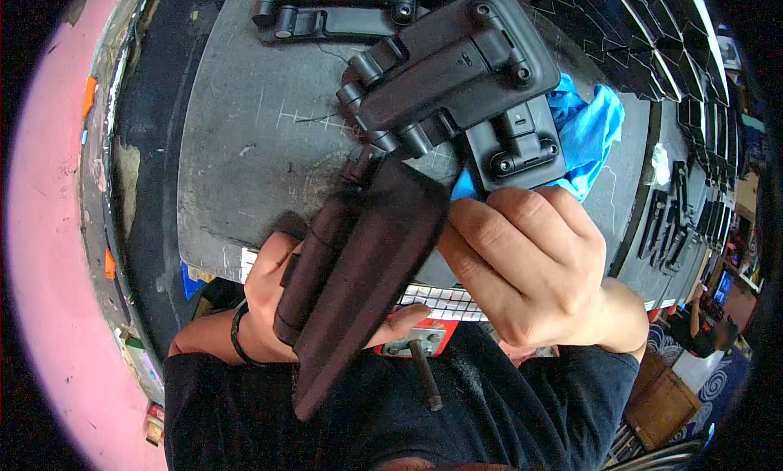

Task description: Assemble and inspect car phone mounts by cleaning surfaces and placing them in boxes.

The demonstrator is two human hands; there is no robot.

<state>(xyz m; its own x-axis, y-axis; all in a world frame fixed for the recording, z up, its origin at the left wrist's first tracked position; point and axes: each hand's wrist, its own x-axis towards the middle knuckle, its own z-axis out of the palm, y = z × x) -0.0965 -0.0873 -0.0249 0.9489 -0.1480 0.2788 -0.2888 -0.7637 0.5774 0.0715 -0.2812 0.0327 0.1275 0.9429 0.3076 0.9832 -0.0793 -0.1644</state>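
Head view: left hand [263,308] grasps long black part [359,267]; right hand [534,267] curled at its edge, grip unclear.

Grey worktable [236,128], pink surface [49,267] at left

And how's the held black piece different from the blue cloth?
The held black piece is dark and smooth, while the blue cloth is bright and crumpled. The left hand grips the held black piece, but the blue cloth lies on the grey table, partly under another black piece. Both are near the right hand.
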